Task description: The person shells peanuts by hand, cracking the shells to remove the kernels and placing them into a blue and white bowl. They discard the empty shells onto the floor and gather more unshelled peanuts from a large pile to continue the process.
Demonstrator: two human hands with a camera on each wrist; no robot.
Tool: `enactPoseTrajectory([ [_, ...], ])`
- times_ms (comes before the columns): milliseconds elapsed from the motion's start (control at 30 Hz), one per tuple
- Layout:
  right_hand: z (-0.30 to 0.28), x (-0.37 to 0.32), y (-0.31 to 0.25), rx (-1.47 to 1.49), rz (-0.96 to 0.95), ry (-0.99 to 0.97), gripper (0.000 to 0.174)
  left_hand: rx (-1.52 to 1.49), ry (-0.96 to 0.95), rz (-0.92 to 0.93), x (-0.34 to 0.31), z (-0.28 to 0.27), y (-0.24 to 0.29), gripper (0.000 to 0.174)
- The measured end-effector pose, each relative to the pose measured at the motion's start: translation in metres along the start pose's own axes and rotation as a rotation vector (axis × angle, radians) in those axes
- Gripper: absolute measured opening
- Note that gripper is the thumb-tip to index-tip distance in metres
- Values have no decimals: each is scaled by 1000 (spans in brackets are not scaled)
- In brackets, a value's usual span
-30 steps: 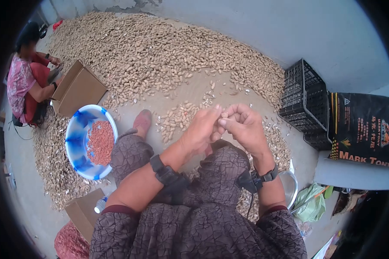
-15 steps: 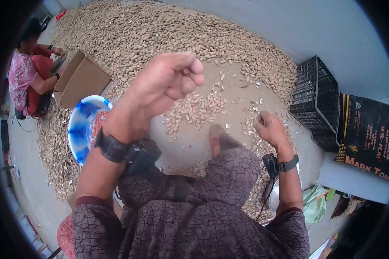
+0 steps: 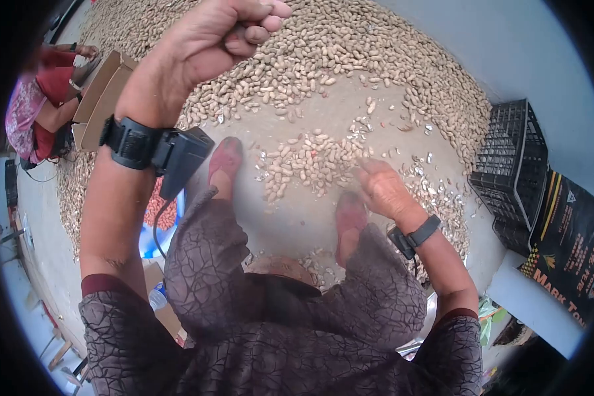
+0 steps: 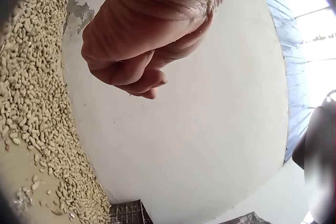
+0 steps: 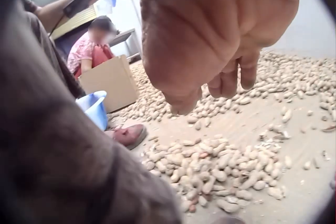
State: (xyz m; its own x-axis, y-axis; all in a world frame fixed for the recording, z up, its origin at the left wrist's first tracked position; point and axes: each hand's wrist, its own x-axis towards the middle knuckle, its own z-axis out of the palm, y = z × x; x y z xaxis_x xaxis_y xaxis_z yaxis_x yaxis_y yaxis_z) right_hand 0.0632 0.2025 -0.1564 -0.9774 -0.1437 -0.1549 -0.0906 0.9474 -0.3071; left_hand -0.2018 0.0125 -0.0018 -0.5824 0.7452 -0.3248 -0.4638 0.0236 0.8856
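Daylight glares white through a window [image 4: 317, 24] in the left wrist view, where the left hand [image 4: 149, 32] falls into shade. Soft, even light covers the peanuts [image 3: 308, 160] in the black-rimmed, fisheye-bent head view; the right wrist view blurs a dark trouser leg [image 5: 68, 134].

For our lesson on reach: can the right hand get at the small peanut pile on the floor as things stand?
Probably yes: the right hand hangs close to the small peanut pile, and nothing visible blocks the way between them.
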Motion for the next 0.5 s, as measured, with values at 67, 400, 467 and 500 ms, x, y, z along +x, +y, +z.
enactPoseTrajectory([
  [67, 16, 27, -13, 3, -132, -30, 32, -18, -46, -22, 13, -7, -19, 18],
  [400, 128, 94, -75, 13, -710, -91, 28, -194, 169, -133, 30, -37, -99, 15],
  [467, 150, 97, -83, -6, -738, -112, 24, -246, 187, -202, 27, -46, -117, 15],
  [500, 162, 98, -86, 47, -774, -57, 23, -256, 200, -224, 23, -47, -122, 15],
])
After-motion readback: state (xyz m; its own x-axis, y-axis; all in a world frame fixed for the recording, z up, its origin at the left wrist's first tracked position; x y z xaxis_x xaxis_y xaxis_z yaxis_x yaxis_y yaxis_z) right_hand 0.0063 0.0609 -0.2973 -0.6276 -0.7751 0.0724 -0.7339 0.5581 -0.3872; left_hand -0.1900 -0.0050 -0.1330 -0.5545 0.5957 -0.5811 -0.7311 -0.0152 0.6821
